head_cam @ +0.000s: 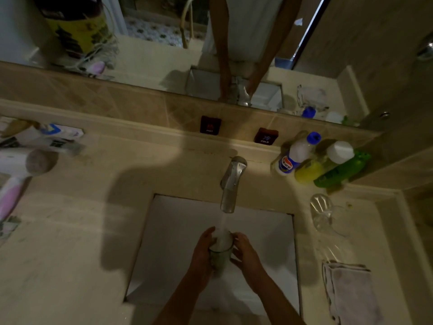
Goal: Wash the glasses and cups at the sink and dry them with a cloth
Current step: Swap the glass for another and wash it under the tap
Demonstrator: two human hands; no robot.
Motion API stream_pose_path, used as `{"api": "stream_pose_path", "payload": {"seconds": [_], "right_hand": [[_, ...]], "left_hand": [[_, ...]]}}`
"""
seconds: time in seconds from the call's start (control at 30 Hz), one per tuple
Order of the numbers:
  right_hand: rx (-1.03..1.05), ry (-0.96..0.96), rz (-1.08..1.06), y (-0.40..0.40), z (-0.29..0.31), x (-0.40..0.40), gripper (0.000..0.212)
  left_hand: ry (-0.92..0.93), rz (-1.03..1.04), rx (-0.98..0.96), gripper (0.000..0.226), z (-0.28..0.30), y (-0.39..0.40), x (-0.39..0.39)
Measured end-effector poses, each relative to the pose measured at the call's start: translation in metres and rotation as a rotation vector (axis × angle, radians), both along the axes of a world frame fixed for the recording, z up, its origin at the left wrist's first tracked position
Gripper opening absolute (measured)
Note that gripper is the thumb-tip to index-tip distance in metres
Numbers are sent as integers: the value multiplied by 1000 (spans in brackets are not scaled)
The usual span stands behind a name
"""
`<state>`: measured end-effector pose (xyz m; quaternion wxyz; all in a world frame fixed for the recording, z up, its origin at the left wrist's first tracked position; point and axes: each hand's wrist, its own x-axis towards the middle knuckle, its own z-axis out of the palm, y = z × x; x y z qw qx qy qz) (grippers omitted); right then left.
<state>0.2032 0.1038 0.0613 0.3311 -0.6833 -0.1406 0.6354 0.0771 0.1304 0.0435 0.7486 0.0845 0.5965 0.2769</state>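
Note:
A clear glass (220,250) stands upright over the white sink (168,231), directly under the chrome tap (230,184). Water runs from the tap into it and the glass is full of foamy white water. My left hand (202,252) wraps its left side and my right hand (246,253) grips its right side. A second clear glass (322,213) lies on the counter to the right of the sink. A pale folded cloth (351,292) lies on the counter at the lower right.
Bottles stand at the back right: a white one with a blue cap (296,156), a yellow one (309,171) and a green one (341,171). Hot (210,125) and cold (266,136) tags sit on the ledge below the mirror. Toiletries (35,146) crowd the left counter.

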Motion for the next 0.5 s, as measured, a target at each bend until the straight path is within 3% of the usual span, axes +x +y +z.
{"api": "stream_pose_path", "payload": {"seconds": [0.07,0.17,0.3,0.4,0.5], "right_hand": [[71,-142,90,5,10,11,25],[295,-564,276,15,30,27,16],[610,-831,320,33,73,32,34],[781,-986,475,51,97,29,63],[851,-1099,680,66,110,22,69]], "left_hand": [[5,-39,46,23,-4,0,-2],[44,-57,101,35,-4,-1,-5],[16,-38,124,29,2,5,-3],[27,-60,145,36,3,5,-1],[38,-67,175,46,9,5,1]]}}
